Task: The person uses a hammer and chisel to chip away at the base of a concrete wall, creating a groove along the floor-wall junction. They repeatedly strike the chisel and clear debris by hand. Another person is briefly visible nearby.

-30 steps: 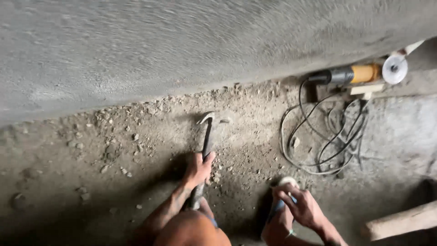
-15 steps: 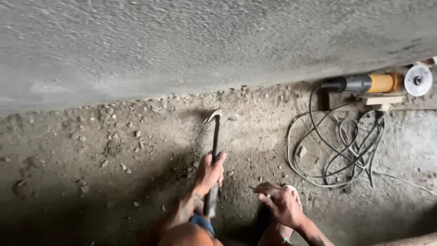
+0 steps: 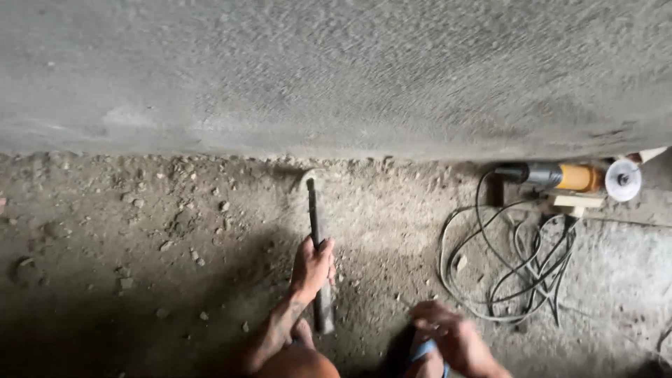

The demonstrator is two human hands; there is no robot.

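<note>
My left hand grips the dark handle of a hammer near its lower end. The hammer's head points away from me and rests on the gravelly ground close to the foot of a rough grey concrete wall. My right hand is blurred at the bottom of the view, beside a blue sandal strap; its fingers look curled, and whether it holds anything cannot be told. My knee shows at the bottom edge between the two hands.
An orange and grey angle grinder with a pale disc lies on a small wooden block at the right, its black cable coiled loosely on the ground. Loose stones and dust cover the dirt to the left.
The hammer has swung forward, its head now nearer the wall's foot. The view has shifted left, so the grinder sits further right. My right hand has dropped lower in the frame.
</note>
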